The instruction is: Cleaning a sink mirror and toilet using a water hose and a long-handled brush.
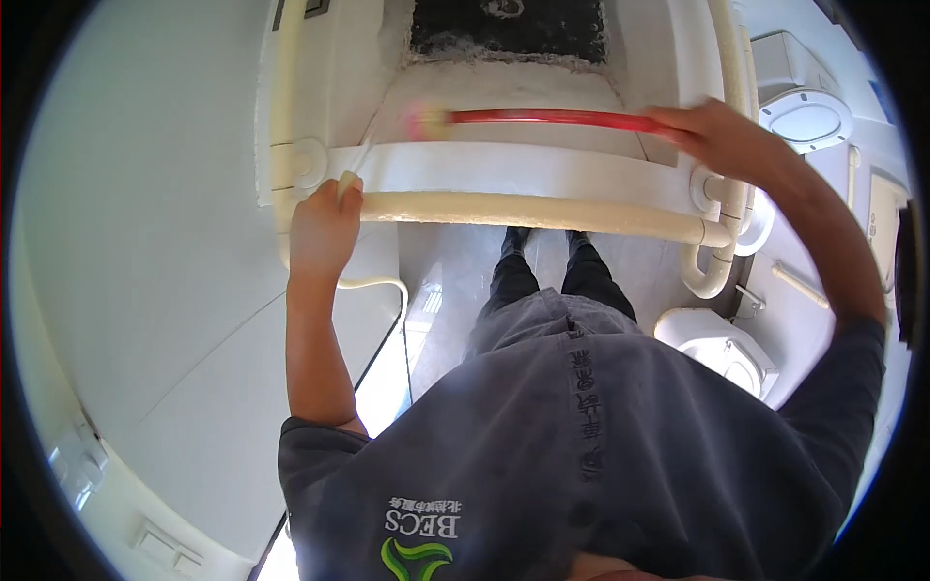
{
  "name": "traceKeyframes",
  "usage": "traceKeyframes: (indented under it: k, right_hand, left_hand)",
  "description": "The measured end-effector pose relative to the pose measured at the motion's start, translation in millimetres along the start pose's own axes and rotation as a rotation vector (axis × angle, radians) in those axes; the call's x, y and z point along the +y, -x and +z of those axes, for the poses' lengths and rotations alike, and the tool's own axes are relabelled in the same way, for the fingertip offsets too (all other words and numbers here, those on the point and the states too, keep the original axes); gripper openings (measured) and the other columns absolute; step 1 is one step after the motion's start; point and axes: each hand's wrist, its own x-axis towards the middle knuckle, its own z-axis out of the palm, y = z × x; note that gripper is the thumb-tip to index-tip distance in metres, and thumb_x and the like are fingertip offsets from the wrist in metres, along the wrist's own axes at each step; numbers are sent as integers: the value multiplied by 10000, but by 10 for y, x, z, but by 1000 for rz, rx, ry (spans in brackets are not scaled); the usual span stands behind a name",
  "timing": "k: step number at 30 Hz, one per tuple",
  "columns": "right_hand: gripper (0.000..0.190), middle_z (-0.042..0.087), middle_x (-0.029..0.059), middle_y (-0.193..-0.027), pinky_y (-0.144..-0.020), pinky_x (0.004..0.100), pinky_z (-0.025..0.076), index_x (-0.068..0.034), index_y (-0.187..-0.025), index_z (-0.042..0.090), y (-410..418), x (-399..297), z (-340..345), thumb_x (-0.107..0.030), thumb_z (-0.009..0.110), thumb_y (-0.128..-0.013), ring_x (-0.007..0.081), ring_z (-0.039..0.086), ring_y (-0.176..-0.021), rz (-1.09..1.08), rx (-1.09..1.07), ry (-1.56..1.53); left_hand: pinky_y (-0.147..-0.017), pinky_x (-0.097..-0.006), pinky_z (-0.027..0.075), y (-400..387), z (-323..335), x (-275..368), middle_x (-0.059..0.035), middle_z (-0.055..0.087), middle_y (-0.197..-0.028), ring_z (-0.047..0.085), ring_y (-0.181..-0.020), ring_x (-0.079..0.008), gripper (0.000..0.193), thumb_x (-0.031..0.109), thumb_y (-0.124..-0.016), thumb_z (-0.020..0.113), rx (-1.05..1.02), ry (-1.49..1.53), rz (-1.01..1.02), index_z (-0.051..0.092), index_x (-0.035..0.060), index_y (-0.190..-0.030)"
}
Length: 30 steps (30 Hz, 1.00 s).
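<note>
My right hand (726, 141) grips the red handle (552, 118) of a scrubbing brush, held level across a white basin-like fixture (501, 87). The brush head (427, 122), pink and yellowish, is blurred over the inside of the fixture near its front rim. In my left hand (325, 225) is the pale end of a hose (347, 183), pointing into the fixture, and a thin clear streak, apparently water, leaves it. Below that hand, a cream hose (374, 281) curves down toward the floor. A dark panel (508, 29) with ragged whitish edges lies at the fixture's far end.
Cream grab rails (538, 210) run along the fixture's front and both sides. A toilet (803, 116) stands at the far right, with another white sanitary fixture (716, 345) nearer my right side. A pale wall panel (145, 254) fills the left. Grey floor (450, 290) lies around my feet.
</note>
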Motion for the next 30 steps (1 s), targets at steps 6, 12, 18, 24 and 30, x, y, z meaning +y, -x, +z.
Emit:
traceKeyframes:
  k: [6, 12, 18, 24, 30]
  right_hand:
    - [215, 553, 152, -631, -539, 358, 406, -26, -1061, 594, 977, 485, -722, -75, 541, -858, 268, 509, -526, 307, -120, 186]
    - [232, 556, 179, -658, -557, 435, 400, -81, -1082, 576, -527, 167, -382, -190, 521, -885, 335, 548, -606, -264, 20, 266]
    - [270, 577, 149, -675, -561, 394, 423, -76, -1118, 566, -826, 272, -163, -150, 559, -858, 308, 559, -600, -363, 138, 294]
    - [250, 549, 138, -641, -555, 350, 413, -36, -1094, 591, -25, 865, -536, -113, 554, -859, 233, 528, -550, 73, 34, 153]
    - [292, 611, 162, -756, -625, 312, 443, 20, -1135, 563, 805, 1208, -352, -79, 530, -862, 219, 566, -634, 270, 93, -40]
  left_hand:
    - [-590, -470, 432, -55, 119, -2, -238, 570, -643, 549, -615, -420, 352, 304, -857, 490, 70, -45, -41, 545, -20, -730]
    - [-679, -478, 438, -129, 104, 71, -264, 589, -767, 566, -738, -422, 394, 347, -867, 454, 107, 11, -237, 570, -16, -767]
    - [-721, -470, 458, -10, -103, -134, -232, 611, -858, 578, -763, -412, 371, 332, -854, 458, -56, -201, -150, 585, -17, -853]
    - [-357, -263, 249, -73, -487, -81, 28, 366, -507, 302, -389, -70, 300, 311, -818, 552, -231, 46, -303, 557, 25, -727]
    - [-469, -301, 340, -47, -512, 442, -34, 442, -560, 397, -485, -131, 363, 355, -778, 557, -492, -34, -349, 552, 1, -698]
